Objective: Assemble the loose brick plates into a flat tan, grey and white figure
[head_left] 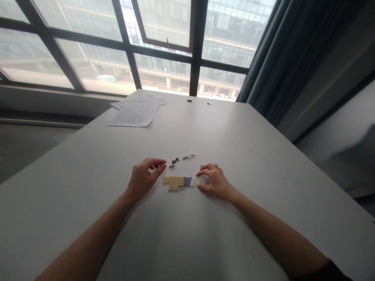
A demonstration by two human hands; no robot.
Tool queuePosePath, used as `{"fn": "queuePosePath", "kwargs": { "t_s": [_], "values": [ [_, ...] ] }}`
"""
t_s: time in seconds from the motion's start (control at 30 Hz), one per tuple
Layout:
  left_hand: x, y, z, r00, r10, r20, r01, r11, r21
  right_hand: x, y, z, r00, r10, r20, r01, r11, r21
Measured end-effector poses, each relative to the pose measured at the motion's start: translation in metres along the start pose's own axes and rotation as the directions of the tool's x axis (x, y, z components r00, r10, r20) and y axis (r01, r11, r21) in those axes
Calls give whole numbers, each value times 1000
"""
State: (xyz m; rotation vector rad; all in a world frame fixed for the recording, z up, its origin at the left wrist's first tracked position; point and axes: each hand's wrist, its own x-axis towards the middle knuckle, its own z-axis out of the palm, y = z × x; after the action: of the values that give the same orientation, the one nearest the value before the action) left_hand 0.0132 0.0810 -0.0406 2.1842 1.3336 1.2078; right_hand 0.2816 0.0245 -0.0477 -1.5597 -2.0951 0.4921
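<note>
A flat assembly of studded bricks lies on the white table, with a tan part, a grey-blue part and a white part at its right end. My right hand has its thumb and fingers curved around that white end, touching it. Left of the small pieces, my left hand is raised a little, thumb and index finger apart with nothing between them. Beyond the assembly lie black pieces, a small grey piece and white pieces beside another grey piece.
Printed papers lie at the far left of the white table. Two small dark round spots are near its far edge. Windows stand behind the table, and a dark curtain hangs at the right.
</note>
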Motion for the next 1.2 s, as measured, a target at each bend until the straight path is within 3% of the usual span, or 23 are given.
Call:
{"fn": "queuePosePath", "kwargs": {
  "t_s": [0.13, 0.27, 0.37, 0.67, 1.2],
  "values": [
    [0, -10, -6, 987, 2, 162, -5, 1000, 19, 0, 2, 0, 1000, 0, 5, 0, 1000, 5],
    [0, -17, -14, 934, 8, 358, -30, 998, 57, -2, 5, 1, 1000, 0, 1, 0, 1000, 14],
    [1, -21, -17, 901, 21, 433, -68, 993, 93, -3, 5, 2, 1000, -2, -11, 2, 1000, 11],
    [4, -23, -15, 860, 80, 504, -156, 982, 111, -3, 1, 4, 1000, -18, -10, 18, 1000, -4],
    [5, -15, -15, 818, 94, 568, -175, 981, 89, -2, 5, 5, 999, -47, -6, 47, 999, 10]
  ]
}}
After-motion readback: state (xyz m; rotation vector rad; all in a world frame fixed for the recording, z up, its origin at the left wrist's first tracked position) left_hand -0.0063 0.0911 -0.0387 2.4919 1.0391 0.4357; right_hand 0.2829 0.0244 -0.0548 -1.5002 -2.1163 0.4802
